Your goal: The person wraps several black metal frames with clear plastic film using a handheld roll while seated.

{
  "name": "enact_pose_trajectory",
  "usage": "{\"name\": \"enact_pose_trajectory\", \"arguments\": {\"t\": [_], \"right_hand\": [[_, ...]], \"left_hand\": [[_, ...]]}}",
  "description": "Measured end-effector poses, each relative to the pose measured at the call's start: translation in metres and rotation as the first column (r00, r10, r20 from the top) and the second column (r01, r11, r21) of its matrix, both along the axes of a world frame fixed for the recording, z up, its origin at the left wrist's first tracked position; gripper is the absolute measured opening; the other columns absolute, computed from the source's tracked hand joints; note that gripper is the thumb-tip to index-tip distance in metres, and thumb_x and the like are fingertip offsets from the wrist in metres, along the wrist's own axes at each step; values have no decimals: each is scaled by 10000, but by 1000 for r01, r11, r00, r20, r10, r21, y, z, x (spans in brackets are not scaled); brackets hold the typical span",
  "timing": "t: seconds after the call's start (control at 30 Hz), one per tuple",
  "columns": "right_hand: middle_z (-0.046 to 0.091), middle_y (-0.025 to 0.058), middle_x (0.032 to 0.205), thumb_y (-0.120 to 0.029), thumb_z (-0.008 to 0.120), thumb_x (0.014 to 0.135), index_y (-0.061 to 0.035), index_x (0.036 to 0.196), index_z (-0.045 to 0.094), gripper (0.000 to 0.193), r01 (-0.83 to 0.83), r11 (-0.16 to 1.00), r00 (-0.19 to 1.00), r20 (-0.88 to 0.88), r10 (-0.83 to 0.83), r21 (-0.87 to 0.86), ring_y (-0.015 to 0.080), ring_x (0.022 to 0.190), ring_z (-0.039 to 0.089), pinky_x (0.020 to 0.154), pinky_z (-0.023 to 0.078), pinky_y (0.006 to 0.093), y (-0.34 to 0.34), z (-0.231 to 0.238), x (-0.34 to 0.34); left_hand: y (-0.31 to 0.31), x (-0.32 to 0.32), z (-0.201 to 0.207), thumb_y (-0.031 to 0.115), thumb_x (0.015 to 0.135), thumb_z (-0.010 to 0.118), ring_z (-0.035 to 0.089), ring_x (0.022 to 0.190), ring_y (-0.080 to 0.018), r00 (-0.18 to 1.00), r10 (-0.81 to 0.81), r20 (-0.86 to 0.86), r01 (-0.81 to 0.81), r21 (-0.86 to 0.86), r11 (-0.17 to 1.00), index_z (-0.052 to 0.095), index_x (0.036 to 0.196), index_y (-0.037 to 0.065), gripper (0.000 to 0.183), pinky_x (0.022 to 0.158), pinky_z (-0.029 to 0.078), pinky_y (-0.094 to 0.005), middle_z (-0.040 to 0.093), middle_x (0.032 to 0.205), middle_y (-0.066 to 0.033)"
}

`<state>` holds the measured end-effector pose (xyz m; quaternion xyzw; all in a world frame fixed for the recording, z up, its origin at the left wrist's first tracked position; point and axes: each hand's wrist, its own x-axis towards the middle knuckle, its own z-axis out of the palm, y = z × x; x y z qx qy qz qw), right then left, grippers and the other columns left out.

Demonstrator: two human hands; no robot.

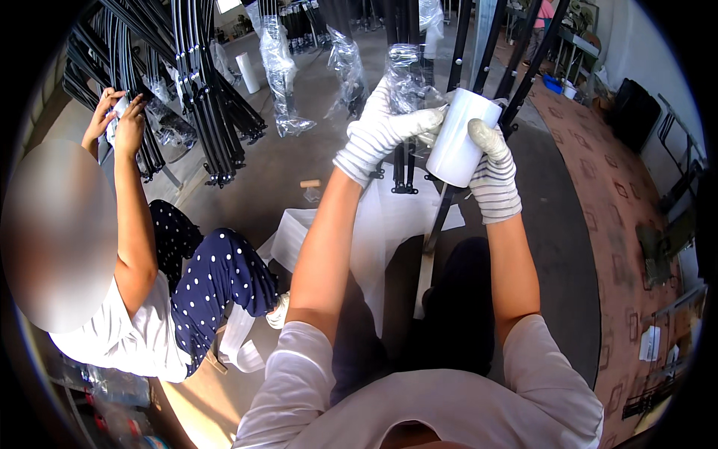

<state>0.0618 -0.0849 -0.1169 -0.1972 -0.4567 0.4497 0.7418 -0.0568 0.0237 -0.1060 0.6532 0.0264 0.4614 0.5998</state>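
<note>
My right hand [495, 170], in a striped white work glove, grips a roll of clear stretch film [462, 142], with the thumb on its near side. My left hand [374, 133], gloved alike, is closed around a hanging bundle of black metal tubes [402, 30]. Its thumb lies across the front of the bundle and reaches toward the roll; most of its fingers are hidden behind. Crinkled film [407, 69] wraps the bundle just above this hand. The tubes' lower ends [404, 179] show below it.
At the left a seated person in polka-dot trousers [224, 273] handles black tubes [123, 63]. More tube bundles [206, 97] and film-wrapped bundles [277, 82] hang beyond. A white sheet [366, 224] lies on the floor beside a small brown tube [310, 183]. Leaning black tubes [516, 63] stand right.
</note>
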Motion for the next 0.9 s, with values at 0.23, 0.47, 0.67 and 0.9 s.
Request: {"name": "enact_pose_trajectory", "arguments": {"t": [0.23, 0.47, 0.67, 0.9], "right_hand": [[592, 152, 886, -311, 692, 641, 48, 1044, 482, 579, -125, 992, 982, 142, 123, 11, 230, 776, 603, 721, 507, 327, 11, 6, 20], [593, 151, 869, -306, 707, 617, 48, 1066, 464, 621, -166, 986, 968, 190, 165, -12, 234, 756, 600, 699, 507, 346, 13, 8, 19], [562, 147, 820, -345, 722, 573, -6, 1103, 420, 698, -107, 994, 964, 245, 100, 16, 226, 713, 561, 630, 468, 318, -7, -14, -20], [542, 78, 996, -314, 710, 580, -51, 1107, 471, 636, -693, 718, 469, 795, 386, 60, 178, 917, 531, 785, 424, 314, -93, -8, -108]], "left_hand": [[4, -8, 7, 139, 567, 784, 535, 680, -97, 995, 1, -97, 13, 144, 989, 502, 969, 46, 500, 645, 460, -246, 565, 754, -8], [15, 5, 2, 60, 569, 744, 540, 726, -99, 999, -49, -17, 48, -26, 998, 495, 980, 47, 482, 640, 476, -266, 584, 840, -21], [16, 23, -12, 73, 604, 693, 533, 710, -87, 959, 285, 8, -285, 41, 958, 480, 1027, 38, 475, 649, 464, -247, 571, 803, -7], [34, 28, -19, 207, 587, 710, 569, 755, -180, 816, 571, -89, -538, 242, 807, 413, 1072, 69, 585, 708, 452, -303, 593, 865, -83]]}}
